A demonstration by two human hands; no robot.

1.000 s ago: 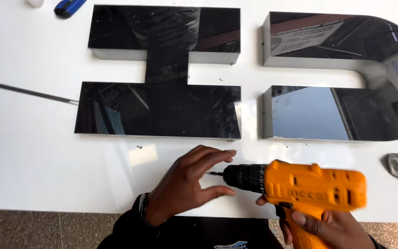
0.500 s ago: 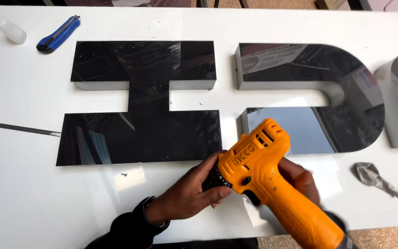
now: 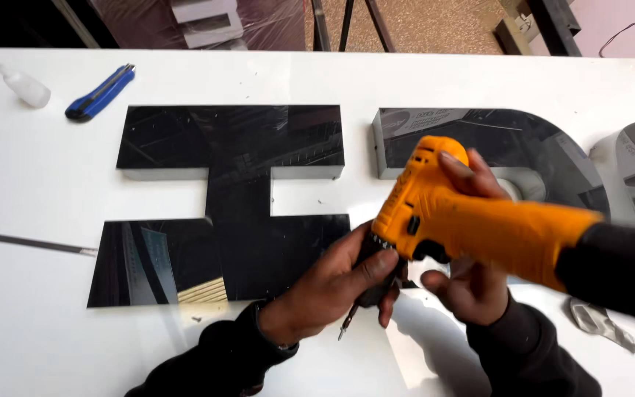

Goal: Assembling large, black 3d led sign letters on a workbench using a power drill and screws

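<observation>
The right hand is clamped on the orange drill, held tilted above the white worktop. The left hand is closed around the drill's dark chuck, from which a bit points down toward the worktop. Just behind them lie a black I-shaped letter and a black curved letter. A blue knife and a small bottle lie far left.

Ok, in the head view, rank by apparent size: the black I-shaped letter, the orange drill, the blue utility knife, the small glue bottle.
1. Black I-shaped letter
2. Orange drill, though it is held closer to the camera, which inflates it
3. Blue utility knife
4. Small glue bottle, only slightly smaller than the knife
</observation>
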